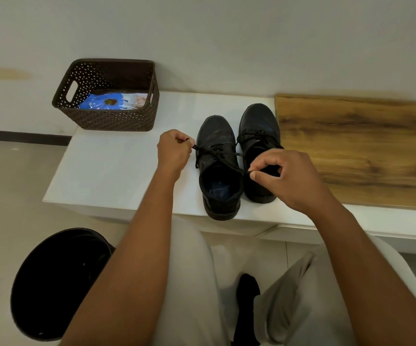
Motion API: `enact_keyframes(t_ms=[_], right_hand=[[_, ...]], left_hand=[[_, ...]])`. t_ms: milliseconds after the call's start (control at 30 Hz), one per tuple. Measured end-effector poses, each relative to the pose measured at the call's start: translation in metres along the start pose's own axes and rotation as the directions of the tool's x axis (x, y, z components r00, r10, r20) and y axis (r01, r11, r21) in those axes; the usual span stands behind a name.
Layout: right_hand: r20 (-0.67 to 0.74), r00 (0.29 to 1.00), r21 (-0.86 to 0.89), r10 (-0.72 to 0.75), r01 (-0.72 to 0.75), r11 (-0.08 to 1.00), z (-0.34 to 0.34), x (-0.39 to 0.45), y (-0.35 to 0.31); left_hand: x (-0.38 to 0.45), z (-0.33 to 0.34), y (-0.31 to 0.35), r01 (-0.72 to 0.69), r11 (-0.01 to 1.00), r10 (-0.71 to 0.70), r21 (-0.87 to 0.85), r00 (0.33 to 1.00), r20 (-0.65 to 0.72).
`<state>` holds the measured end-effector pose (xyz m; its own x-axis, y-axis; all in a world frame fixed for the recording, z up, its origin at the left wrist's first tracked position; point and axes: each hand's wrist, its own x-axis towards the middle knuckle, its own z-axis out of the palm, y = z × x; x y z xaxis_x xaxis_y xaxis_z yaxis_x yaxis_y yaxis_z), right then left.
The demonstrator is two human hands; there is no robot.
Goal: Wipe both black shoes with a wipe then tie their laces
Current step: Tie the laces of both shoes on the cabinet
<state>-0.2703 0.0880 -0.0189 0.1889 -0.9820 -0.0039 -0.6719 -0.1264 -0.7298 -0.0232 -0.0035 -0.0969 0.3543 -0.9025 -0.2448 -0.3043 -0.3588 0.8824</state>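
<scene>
Two black shoes stand side by side on the white bench, toes pointing away from me. The left shoe has its lace pulled out to both sides. My left hand pinches one lace end just left of that shoe. My right hand pinches the other end over the gap between the shoes, partly covering the right shoe. The right shoe's laces lie loosely crossed. No wipe is visible in either hand.
A dark brown perforated basket stands at the bench's back left, holding a blue wipe packet. A wooden board covers the bench's right part. A black bin stands on the floor at lower left, beside my knees.
</scene>
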Motion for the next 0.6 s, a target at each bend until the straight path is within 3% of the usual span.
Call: enact_keyframes(t_ms=[167, 333, 467, 533, 600], right_hand=[[-0.095, 0.995, 0.037, -0.011, 0.015, 0.999, -0.017, 0.009, 0.003], [-0.223, 0.961, 0.049, 0.164, -0.157, 0.986, -0.033, 0.026, 0.024], [-0.026, 0.931, -0.024, 0.363, -0.364, 0.931, -0.033, 0.036, 0.042], [0.053, 0.902, -0.068, 0.429, -0.425, 0.903, -0.028, 0.044, 0.047], [0.025, 0.899, -0.095, 0.438, -0.434, 0.896, -0.018, 0.051, 0.049]], left_hand=[[-0.028, -0.011, 0.009, -0.036, 0.995, 0.032, 0.092, 0.998, 0.046], [-0.059, -0.011, 0.026, -0.132, 0.982, 0.122, 0.135, 0.989, 0.082], [-0.08, -0.012, 0.02, -0.067, 0.969, 0.005, 0.239, 0.968, 0.252], [-0.084, -0.007, 0.016, -0.101, 0.948, 0.026, 0.302, 0.97, 0.244], [-0.084, 0.001, 0.018, -0.124, 0.941, 0.075, 0.315, 0.984, 0.163]])
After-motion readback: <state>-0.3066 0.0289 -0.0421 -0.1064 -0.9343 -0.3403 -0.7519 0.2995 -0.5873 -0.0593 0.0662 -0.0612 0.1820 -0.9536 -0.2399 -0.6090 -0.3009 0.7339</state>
